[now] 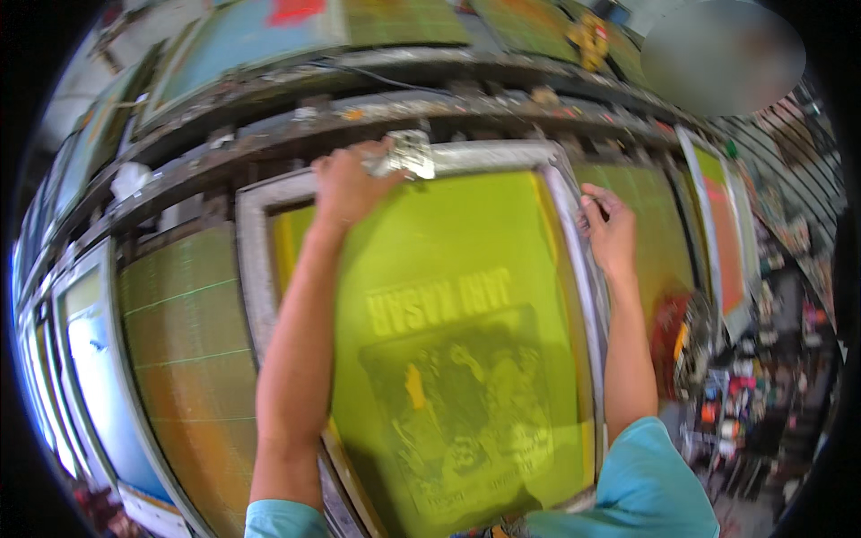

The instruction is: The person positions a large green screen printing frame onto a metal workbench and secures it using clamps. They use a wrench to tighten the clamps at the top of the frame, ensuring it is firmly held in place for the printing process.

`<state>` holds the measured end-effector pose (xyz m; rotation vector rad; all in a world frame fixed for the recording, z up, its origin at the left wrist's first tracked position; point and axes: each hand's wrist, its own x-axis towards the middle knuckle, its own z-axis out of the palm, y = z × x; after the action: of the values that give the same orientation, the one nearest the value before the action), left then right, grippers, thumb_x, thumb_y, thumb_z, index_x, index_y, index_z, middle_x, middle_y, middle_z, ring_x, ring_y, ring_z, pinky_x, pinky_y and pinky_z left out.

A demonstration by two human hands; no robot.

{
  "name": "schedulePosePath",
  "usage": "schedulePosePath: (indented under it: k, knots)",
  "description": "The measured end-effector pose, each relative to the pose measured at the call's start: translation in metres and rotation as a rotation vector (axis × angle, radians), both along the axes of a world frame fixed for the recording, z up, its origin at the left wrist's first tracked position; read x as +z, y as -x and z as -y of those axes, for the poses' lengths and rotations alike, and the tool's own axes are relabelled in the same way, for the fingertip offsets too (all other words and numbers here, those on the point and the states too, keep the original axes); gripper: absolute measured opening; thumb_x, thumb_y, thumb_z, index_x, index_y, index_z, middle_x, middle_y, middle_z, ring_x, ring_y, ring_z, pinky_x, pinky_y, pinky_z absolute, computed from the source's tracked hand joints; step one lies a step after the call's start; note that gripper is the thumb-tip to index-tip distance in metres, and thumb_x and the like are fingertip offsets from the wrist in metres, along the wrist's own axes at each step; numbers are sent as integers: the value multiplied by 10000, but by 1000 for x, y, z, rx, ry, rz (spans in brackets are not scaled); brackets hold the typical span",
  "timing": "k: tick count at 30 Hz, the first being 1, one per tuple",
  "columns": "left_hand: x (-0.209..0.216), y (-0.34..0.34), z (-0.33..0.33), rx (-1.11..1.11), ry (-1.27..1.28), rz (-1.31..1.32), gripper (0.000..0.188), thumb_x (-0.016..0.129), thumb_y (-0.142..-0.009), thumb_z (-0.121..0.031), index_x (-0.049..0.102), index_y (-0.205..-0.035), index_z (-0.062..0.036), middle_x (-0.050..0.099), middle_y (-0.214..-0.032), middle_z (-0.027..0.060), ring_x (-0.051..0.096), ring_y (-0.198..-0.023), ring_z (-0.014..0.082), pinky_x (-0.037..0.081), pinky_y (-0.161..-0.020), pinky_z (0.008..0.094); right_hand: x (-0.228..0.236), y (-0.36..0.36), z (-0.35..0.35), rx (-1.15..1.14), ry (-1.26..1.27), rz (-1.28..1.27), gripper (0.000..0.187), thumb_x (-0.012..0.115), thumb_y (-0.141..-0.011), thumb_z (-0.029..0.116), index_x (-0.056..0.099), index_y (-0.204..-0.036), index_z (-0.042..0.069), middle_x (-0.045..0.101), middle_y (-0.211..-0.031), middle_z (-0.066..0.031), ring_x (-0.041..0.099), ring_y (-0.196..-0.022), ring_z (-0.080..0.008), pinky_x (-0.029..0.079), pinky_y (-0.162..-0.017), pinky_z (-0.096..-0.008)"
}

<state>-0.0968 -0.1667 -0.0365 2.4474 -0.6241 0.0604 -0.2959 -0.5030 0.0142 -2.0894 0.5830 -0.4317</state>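
Note:
A screen printing frame [489, 160] with pale, worn rails lies before me, its yellow-green mesh [448, 242] bearing a dark picture and lettering. At the far rail, my left hand [352, 186] is closed, with thumb and fingers about a crumpled, shiny silver piece [414, 154]. Whether that piece is foil or tape I cannot make out. My right hand [612, 235] is at the frame's right rail, fingers curled together near its far corner. What those fingertips pinch, if anything, is too small to tell.
Brown-green printing boards [184, 350] flank the frame. A dark, stained rail [502, 109] with a cable runs behind it. More framed screens [106, 359] stand at left, another [717, 224] at right. A yellow object [589, 42] sits far back; shelves of containers [717, 421] are at right.

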Motion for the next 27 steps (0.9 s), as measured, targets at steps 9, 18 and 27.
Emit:
schedulePosePath:
  k: [9,18,27]
  knots:
    - [12,-3,6,-35,99,-61,612,803,-806,-468,693,-1320,-155,725,-1220,146,676,-1176,304,400,-1103,409,11,140,71,-324,849,-622,293,717,-913,333,762,-1050,78,740,-889,-203,721,-873,-369,549,-800,-473]
    - [25,5,2,-34,97,-86,575,797,-842,-401,687,-1319,-99,732,-1215,139,687,-1157,284,413,-1092,365,31,332,183,-731,757,-622,263,686,-840,120,723,-1095,66,697,-1088,-217,640,-1072,-443,513,-935,-472]
    - [14,-1,4,-10,81,-117,610,820,-802,-466,701,-1311,-151,735,-1203,144,692,-1136,293,396,-1100,392,27,391,275,-39,713,-913,350,661,-878,111,582,-1208,25,664,-1106,-240,610,-1092,-434,492,-937,-496]
